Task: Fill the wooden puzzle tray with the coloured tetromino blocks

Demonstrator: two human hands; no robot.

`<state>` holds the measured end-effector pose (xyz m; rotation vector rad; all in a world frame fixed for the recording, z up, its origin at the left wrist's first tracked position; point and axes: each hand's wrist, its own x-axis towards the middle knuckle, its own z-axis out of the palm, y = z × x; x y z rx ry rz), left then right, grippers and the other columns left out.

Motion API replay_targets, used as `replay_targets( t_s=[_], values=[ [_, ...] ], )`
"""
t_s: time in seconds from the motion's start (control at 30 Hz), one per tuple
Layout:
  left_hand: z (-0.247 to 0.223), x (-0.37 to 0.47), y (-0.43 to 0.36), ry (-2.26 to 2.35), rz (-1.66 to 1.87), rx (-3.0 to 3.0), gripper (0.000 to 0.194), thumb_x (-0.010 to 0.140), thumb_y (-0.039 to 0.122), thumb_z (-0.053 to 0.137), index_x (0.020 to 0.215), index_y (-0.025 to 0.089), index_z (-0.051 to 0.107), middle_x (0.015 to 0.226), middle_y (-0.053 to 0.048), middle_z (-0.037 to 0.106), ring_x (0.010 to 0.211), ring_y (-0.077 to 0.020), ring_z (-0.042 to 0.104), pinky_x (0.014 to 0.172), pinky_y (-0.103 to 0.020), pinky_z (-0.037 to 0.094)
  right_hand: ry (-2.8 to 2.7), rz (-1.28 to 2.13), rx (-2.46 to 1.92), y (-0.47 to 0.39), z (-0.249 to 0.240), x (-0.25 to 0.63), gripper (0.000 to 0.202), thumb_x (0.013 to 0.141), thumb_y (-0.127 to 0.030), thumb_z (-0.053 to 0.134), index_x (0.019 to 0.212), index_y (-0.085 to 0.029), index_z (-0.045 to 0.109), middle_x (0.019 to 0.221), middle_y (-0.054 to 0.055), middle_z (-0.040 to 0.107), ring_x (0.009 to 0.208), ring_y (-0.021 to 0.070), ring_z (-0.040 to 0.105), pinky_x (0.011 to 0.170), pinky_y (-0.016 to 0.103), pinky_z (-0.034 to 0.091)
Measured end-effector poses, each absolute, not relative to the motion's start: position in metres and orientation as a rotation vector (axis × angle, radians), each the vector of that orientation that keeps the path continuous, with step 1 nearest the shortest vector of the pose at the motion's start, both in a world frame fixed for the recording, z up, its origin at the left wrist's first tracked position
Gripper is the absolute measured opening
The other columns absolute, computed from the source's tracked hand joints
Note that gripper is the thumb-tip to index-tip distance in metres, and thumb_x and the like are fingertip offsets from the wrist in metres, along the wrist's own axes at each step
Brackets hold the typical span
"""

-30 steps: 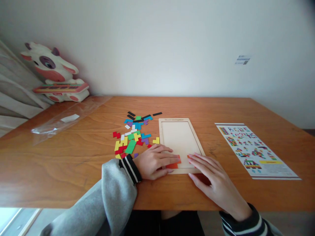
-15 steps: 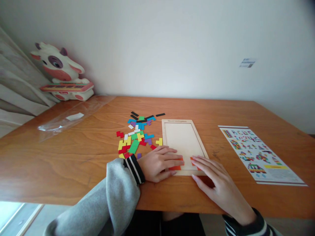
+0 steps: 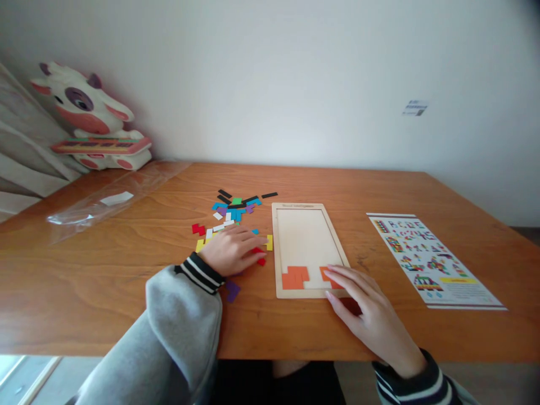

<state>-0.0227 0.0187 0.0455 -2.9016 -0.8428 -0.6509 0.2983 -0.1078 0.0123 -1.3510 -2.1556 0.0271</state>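
Two bare hands over one bench (image 3: 169, 304) here. Left hand (image 3: 232, 247) is palm-down on the loose pieces, fingers loosely spread, one red piece (image 3: 261, 261) right at the fingertips — can't tell if its grip has hold of anything. Right hand (image 3: 371, 309) has an open grip, thumb apart from the fingers, fingertips on one orange patch (image 3: 324, 274) in the lower right of the single wooden tray (image 3: 310, 233). A second orange patch (image 3: 295, 277) sits lower left in there. I count five black strips (image 3: 270, 195) at the pile's far end, plus one purple piece (image 3: 232, 291) near the left cuff. Also one printed sheet (image 3: 434, 259), one plastic bag (image 3: 113, 197) and one cow toy (image 3: 97, 118).
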Motion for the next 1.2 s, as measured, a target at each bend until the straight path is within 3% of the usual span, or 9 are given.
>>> replay_targets(
  t_s=[0.17,0.37,0.7,0.87,1.2],
  values=[
    [0.042,-0.048,0.033,-0.985,-0.595,-2.860,0.033,0.094,0.048,0.060,0.107,0.020,0.073,0.093,-0.007,0.075,0.087,-0.0227,0.069,0.083,-0.036,0.055,-2.134,0.045,-1.384,-0.109,0.012,0.298,0.037,0.096,-0.028,0.058,0.132,-0.026,0.057,0.129,0.008,0.067,0.120,0.0258,0.063,0.103,0.047,0.054],
    [0.031,-0.035,0.028,-1.006,-0.598,-2.956,0.033,0.098,0.041,0.057,0.122,0.021,0.069,0.102,-0.008,0.076,0.092,-0.0216,0.070,0.085,-0.035,0.056,-2.082,0.032,-1.397,-0.109,0.011,0.298,0.039,0.096,-0.029,0.058,0.134,-0.026,0.057,0.127,0.009,0.068,0.119,0.0265,0.064,0.102,0.048,0.054],
    [0.032,-0.034,0.026,-1.025,-0.599,-2.978,0.032,0.099,0.029,0.052,0.126,0.019,0.065,0.108,-0.008,0.074,0.096,-0.0219,0.070,0.088,-0.036,0.057,-2.086,0.031,-1.402,-0.110,0.010,0.298,0.038,0.096,-0.027,0.057,0.134,-0.025,0.054,0.126,0.009,0.067,0.117,0.0262,0.064,0.102,0.047,0.054],
    [0.031,-0.035,0.028,-1.064,-0.572,-3.015,0.035,0.098,0.037,0.055,0.129,0.021,0.062,0.110,-0.007,0.074,0.097,-0.0224,0.069,0.088,-0.036,0.057,-2.069,0.023,-1.404,-0.111,0.009,0.300,0.041,0.096,-0.025,0.058,0.136,-0.024,0.050,0.126,0.010,0.066,0.117,0.0259,0.063,0.102,0.046,0.053],
    [0.028,-0.031,0.027,-1.076,-0.658,-2.963,0.030,0.096,0.026,0.056,0.125,0.020,0.064,0.102,-0.006,0.074,0.089,-0.0196,0.071,0.082,-0.032,0.058,-2.038,0.073,-1.418,-0.110,0.009,0.298,0.043,0.096,-0.025,0.058,0.137,-0.023,0.049,0.128,0.010,0.066,0.119,0.0252,0.062,0.104,0.046,0.052]
  ],
)
